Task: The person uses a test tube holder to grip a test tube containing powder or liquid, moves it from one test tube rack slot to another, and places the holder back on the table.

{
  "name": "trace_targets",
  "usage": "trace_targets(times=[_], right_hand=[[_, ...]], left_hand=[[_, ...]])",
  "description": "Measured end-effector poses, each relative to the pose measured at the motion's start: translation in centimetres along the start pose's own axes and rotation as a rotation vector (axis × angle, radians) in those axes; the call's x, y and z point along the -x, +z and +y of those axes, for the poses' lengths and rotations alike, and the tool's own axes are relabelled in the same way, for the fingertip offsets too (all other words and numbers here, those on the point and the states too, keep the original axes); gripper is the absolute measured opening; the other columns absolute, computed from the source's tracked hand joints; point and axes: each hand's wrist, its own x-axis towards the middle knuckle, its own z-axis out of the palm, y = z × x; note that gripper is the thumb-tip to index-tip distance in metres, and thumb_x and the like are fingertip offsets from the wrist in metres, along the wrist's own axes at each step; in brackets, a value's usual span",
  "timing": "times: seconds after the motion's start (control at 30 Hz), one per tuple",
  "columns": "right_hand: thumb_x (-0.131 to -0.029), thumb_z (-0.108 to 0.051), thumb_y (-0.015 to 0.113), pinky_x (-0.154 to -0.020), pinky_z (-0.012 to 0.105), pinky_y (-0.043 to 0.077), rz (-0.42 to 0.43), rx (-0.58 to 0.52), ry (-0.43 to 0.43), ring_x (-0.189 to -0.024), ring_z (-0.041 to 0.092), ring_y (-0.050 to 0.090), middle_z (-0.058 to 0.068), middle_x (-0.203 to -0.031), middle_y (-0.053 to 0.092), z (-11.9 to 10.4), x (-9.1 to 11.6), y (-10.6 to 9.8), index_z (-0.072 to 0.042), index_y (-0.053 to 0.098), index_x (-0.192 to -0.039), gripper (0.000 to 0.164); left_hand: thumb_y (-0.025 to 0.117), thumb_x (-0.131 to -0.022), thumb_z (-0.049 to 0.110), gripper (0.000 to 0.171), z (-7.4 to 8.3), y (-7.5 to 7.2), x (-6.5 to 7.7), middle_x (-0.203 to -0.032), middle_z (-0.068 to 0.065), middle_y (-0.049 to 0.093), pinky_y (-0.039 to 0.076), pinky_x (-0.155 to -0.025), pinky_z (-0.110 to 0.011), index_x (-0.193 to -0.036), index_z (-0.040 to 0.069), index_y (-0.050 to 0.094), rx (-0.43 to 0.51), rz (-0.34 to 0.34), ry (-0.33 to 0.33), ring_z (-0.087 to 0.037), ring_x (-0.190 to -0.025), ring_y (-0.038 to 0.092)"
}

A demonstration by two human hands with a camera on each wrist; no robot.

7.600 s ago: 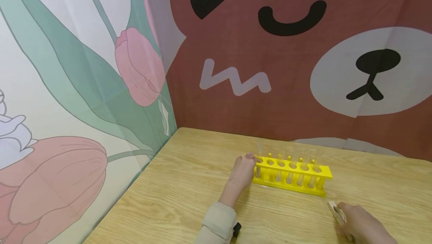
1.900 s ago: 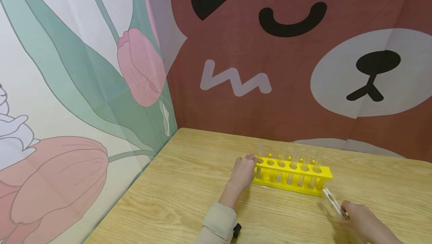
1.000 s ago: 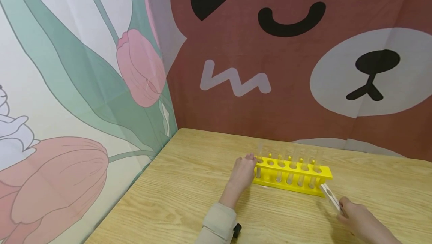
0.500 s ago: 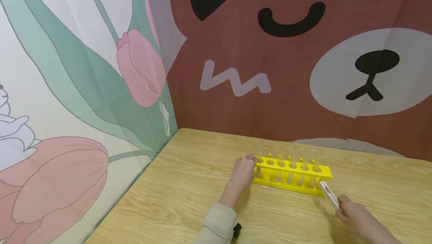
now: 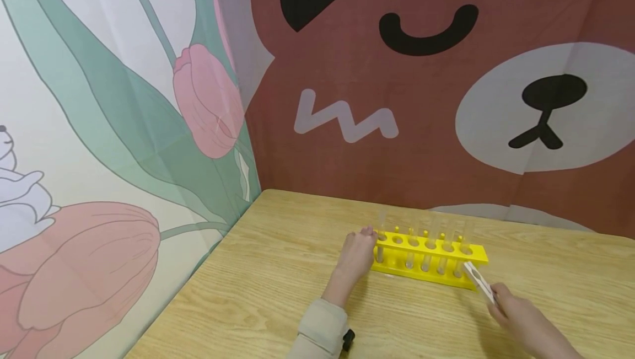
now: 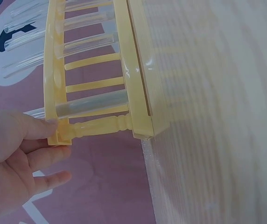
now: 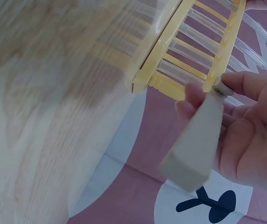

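Note:
A yellow test tube rack (image 5: 478, 253) stands on the table with several clear test tubes (image 5: 430, 260) upright in it; the second hole from the left holds none. At the rack's left end, my left hand (image 5: 356, 251) pinches the top rail between thumb and fingers, plain in the left wrist view. My right hand (image 5: 521, 312) grips a wooden test tube clamp (image 5: 479, 280), its tip pointing at the rack's right end. The tip overlaps the lower part of the rightmost tube (image 5: 458, 267); whether they touch I cannot tell.
The wood-grain table (image 5: 278, 271) meets a wall hanging with a brown bear (image 5: 421, 155) behind the rack. A tulip-print cloth (image 5: 114, 144) covers the left side. A small black object (image 5: 349, 339) shows beside the left sleeve (image 5: 322, 320).
The right hand has lifted the clamp from near the table and moved it up and left to the rack's right end. The left hand and the rack have stayed in place.

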Motion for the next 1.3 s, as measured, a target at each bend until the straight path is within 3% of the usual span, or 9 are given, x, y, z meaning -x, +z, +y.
trace_targets(times=[0.2,0.7,1.3], right_hand=[[-0.089,-0.003,0.045,-0.040,0.023,0.031,0.081,0.039,-0.045,-0.047,0.013,0.031,0.000,-0.061,0.037,-0.26,0.18,-0.03,0.010,0.043,-0.108,0.023],[-0.090,-0.003,0.048,-0.039,0.022,0.030,0.153,0.059,-0.094,-0.046,0.010,0.029,-0.001,-0.059,0.035,-0.48,0.31,0.24,0.008,0.045,-0.108,0.021],[-0.096,-0.017,0.041,-0.042,0.026,0.027,0.094,0.065,-0.038,-0.048,0.014,0.029,0.000,-0.058,0.033,-1.00,0.13,-0.18,0.006,0.043,-0.116,0.031]], left_hand=[[0.063,-0.080,0.007,0.027,-0.04,0.12,0.00,-0.113,-0.005,0.060,0.049,-0.074,-0.027,-0.107,0.009,0.066,0.007,0.010,0.002,-0.014,-0.097,0.059],[0.063,-0.080,0.007,0.025,-0.10,0.21,-0.06,-0.112,-0.006,0.061,0.049,-0.069,-0.024,-0.105,0.009,0.067,-0.001,0.037,0.016,-0.013,-0.089,0.062],[0.063,-0.080,0.008,0.025,-0.06,0.10,-0.18,-0.112,-0.007,0.060,0.049,-0.070,-0.025,-0.105,0.007,0.066,0.036,0.001,-0.001,-0.014,-0.092,0.061]])
